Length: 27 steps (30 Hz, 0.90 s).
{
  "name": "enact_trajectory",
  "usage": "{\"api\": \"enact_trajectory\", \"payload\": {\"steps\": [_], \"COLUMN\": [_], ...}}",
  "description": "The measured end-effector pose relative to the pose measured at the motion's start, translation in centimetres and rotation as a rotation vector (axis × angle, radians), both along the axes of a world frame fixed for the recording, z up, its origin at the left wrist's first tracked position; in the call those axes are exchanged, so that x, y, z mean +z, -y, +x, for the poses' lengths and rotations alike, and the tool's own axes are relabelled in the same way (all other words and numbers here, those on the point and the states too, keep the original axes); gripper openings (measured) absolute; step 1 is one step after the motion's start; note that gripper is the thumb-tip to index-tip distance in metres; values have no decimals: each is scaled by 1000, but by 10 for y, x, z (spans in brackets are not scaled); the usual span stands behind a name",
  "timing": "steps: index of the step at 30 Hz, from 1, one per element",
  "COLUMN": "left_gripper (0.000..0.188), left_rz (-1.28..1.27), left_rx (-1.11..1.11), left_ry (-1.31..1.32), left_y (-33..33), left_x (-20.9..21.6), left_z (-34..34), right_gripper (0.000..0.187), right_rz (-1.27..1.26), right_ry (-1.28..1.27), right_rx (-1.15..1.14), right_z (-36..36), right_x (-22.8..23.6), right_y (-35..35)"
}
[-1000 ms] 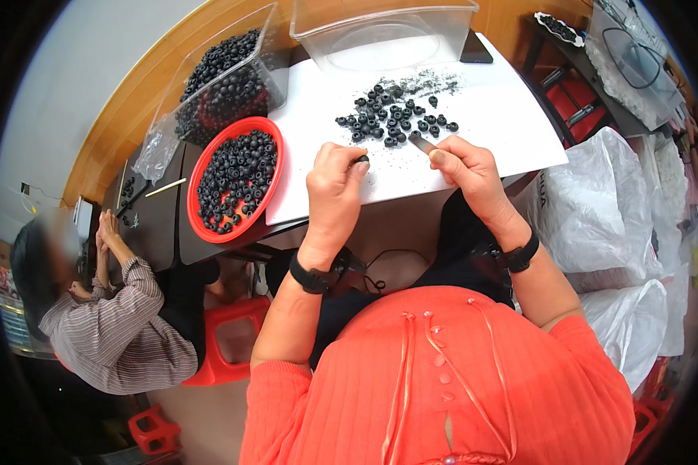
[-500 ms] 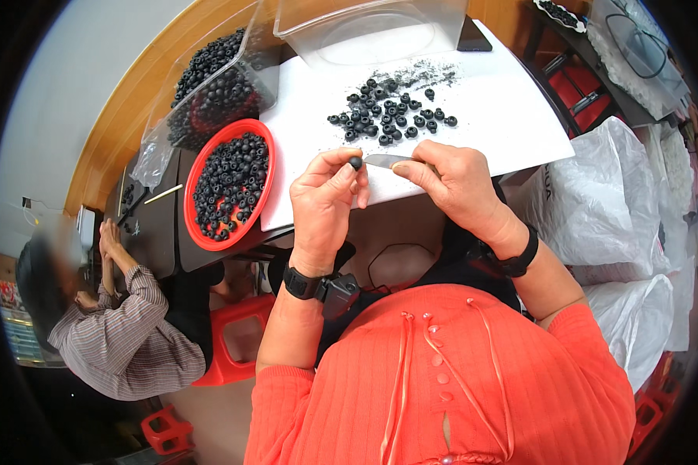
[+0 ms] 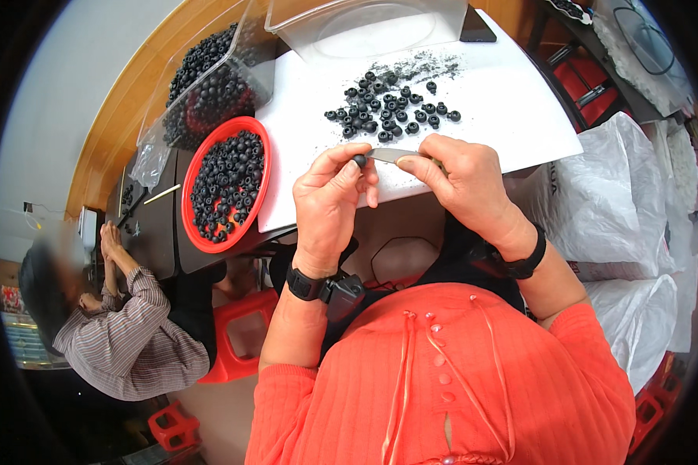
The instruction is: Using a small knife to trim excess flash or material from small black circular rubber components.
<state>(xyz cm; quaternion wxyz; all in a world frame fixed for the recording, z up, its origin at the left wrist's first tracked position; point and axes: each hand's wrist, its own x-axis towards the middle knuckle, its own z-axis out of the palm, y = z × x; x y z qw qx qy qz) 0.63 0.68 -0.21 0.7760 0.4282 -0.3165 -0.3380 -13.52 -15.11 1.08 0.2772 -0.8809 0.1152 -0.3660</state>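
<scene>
Between the thumb and fingers of my left hand (image 3: pixel 329 194) is a small round black part (image 3: pixel 360 160). My right hand (image 3: pixel 467 182) grips a small knife (image 3: pixel 390 155) whose blade points left and meets the part, or lies right beside it. Both hands are over the near edge of a white board (image 3: pixel 302 101). Beyond them, several loose black parts (image 3: pixel 402 116) with ring-like openings lie on the board among dark crumbs. A red bowl (image 3: pixel 265 174) full of similar black parts stands to the left of my left hand.
A clear bin (image 3: pixel 265 81) heaped with black parts stands behind the bowl. Another clear bin (image 3: pixel 364 35) and a dark flat object (image 3: pixel 478 28) sit at the back. White plastic sacks (image 3: pixel 605 201) stand at the right. A person in a striped shirt (image 3: pixel 136 333) sits at the left.
The knife and both hands have shifted very slightly to the right. The view has moved a little. Each hand keeps its grip.
</scene>
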Motion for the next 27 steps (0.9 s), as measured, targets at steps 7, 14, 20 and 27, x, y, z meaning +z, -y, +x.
{"api": "enact_trajectory", "payload": {"steps": [7, 14, 20, 27], "left_gripper": [32, 32, 32, 32], "left_rz": [23, 18, 15, 9], "left_rx": [-10, 9, -1, 53], "left_ry": [-11, 25, 24, 106], "left_y": [0, 3, 2, 4], "left_x": [3, 2, 1, -1], "left_z": [-3, -5, -5, -8], "right_gripper": [37, 38, 38, 37], "right_rz": [-13, -24, -67, -70], "right_ry": [13, -14, -22, -21], "right_rx": [17, 12, -1, 9], "right_z": [0, 1, 1, 2], "right_x": [-2, -1, -2, -3], "right_y": [3, 3, 3, 5]}}
